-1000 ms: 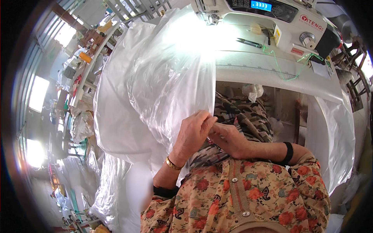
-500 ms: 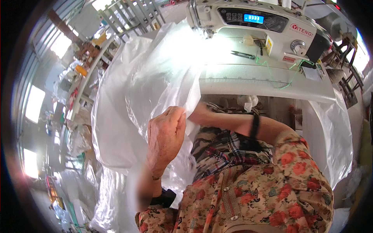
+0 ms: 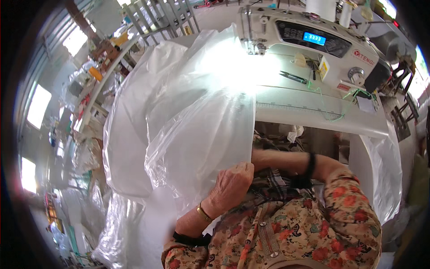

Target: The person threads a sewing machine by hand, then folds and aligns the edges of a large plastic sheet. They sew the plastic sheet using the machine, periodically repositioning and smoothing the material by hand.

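A large translucent white plastic sheet [image 3: 201, 134] runs from under the sewing machine's head [image 3: 257, 31] down toward my lap. My left hand [image 3: 234, 183] is closed in a pinch on the sheet's right-hand edge near its lower end, and the edge hangs fairly straight between there and the machine bed. From the right, my forearm reaches in behind the sheet. Only the base of my right hand [image 3: 259, 158] shows beside the sheet's edge; its fingers are hidden behind the plastic and my left hand.
Thread snips [image 3: 293, 77] and loose green thread [image 3: 320, 96] lie on the machine bed. A printed ruler [image 3: 295, 109] runs along its front. More plastic [image 3: 380, 166] hangs at the right. A grey slatted rack [image 3: 163, 20] stands behind, a cluttered shelf [image 3: 105, 80] at left.
My left hand has moved down and to the right, drawing the sheet's edge straighter and flatter. The right hand has gone further behind the plastic. The view has shifted slightly.
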`<state>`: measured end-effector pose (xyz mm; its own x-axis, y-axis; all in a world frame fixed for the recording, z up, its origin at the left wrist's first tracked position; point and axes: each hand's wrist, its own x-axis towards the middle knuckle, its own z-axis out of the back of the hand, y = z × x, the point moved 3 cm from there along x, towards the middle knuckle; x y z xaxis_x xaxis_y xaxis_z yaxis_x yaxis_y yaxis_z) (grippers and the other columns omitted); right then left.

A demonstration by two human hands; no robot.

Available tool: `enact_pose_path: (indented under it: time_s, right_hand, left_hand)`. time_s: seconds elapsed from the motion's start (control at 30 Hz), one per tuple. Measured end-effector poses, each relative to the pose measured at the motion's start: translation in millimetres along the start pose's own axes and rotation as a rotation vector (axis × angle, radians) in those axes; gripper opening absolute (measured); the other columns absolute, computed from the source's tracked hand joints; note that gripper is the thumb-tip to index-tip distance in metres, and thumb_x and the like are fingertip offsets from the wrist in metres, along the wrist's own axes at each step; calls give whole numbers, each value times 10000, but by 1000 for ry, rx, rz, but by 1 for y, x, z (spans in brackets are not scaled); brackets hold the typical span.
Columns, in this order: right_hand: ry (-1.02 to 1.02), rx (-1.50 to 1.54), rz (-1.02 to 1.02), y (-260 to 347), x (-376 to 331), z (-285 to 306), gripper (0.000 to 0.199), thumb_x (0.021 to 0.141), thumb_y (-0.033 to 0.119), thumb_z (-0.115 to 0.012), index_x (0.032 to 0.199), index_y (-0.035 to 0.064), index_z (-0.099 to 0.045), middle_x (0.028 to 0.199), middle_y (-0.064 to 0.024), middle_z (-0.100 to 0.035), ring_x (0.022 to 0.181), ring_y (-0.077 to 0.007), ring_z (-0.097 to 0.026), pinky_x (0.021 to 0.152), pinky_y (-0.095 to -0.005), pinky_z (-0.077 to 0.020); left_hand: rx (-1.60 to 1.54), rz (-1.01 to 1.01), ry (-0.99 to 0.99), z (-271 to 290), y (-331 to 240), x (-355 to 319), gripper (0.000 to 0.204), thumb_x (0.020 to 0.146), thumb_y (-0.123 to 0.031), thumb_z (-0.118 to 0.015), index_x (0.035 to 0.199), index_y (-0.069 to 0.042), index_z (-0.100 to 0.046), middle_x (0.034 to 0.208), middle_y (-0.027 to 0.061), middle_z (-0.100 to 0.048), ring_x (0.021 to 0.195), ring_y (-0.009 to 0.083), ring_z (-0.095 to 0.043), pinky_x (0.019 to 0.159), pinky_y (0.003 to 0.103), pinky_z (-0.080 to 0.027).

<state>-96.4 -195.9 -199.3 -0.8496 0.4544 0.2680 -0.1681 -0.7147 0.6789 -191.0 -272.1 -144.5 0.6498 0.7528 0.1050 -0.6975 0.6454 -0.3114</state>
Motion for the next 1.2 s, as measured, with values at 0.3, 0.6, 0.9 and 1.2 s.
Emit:
enact_pose_path:
  time_s: [0.3,0.6,0.9,1.2]
  right_hand:
    - [-200,-703,-169,-50,-20,141,255,823,61,-579,1073,103,-599,1018,-93,-595,853,-295,-642,736,-417,-529]
    - [-209,-683,-133,-94,-4,152,130,832,14,-577,942,77,-543,1001,-48,-573,824,-262,-638,704,-396,-530]
    - [-197,-656,-184,-101,6,150,163,851,176,-580,977,74,-563,999,-67,-579,888,-263,-629,739,-423,-503]
    - [-419,-908,-382,-109,1,150,285,880,302,-535,937,32,-606,967,-137,-595,992,-276,-569,935,-491,-434]
  left_hand:
    - [-52,130,-86,-14,-2,-9,183,768,15,-557,948,20,-532,888,167,-545,847,346,-620,661,419,-499]
    - [-93,204,-187,-16,-5,-16,331,804,0,-561,1134,11,-544,981,168,-591,879,344,-627,708,423,-511]
    - [-116,293,-290,-32,9,-22,475,786,7,-600,1258,0,-542,948,176,-622,835,354,-629,701,428,-511]
    - [-146,169,-242,-36,31,14,277,722,0,-591,982,-50,-672,771,124,-557,693,333,-591,611,413,-476]
